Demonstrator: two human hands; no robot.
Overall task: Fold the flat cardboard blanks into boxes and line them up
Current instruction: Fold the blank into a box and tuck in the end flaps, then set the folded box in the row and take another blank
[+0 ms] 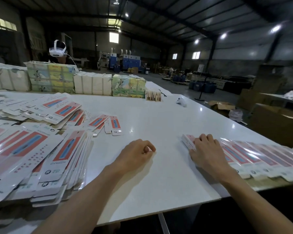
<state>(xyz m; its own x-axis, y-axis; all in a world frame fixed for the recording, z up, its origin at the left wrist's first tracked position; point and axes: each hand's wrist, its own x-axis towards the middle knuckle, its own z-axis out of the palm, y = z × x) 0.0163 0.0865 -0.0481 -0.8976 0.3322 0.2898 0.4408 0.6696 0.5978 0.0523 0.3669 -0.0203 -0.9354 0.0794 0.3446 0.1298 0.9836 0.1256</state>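
Note:
Piles of flat white, red and blue cardboard blanks (41, 149) cover the left of the white table (159, 119). Along the right edge a row of folded boxes (260, 157) lies side by side. My right hand (205, 149) rests with its fingers on the leftmost folded box (187, 140) at the end of that row. In the middle of the table, my left hand (137, 152) lies loosely curled on the surface and holds nothing. Two loose blanks (114, 125) lie further out.
Wrapped bundles of packaging (91, 85) stand along the far side of the table, with a small stack of cards (153, 95) and a white controller (181, 101). A person wearing a white headset (57, 49) stands behind the bundles. Cardboard boxes (269, 119) sit on the floor at right.

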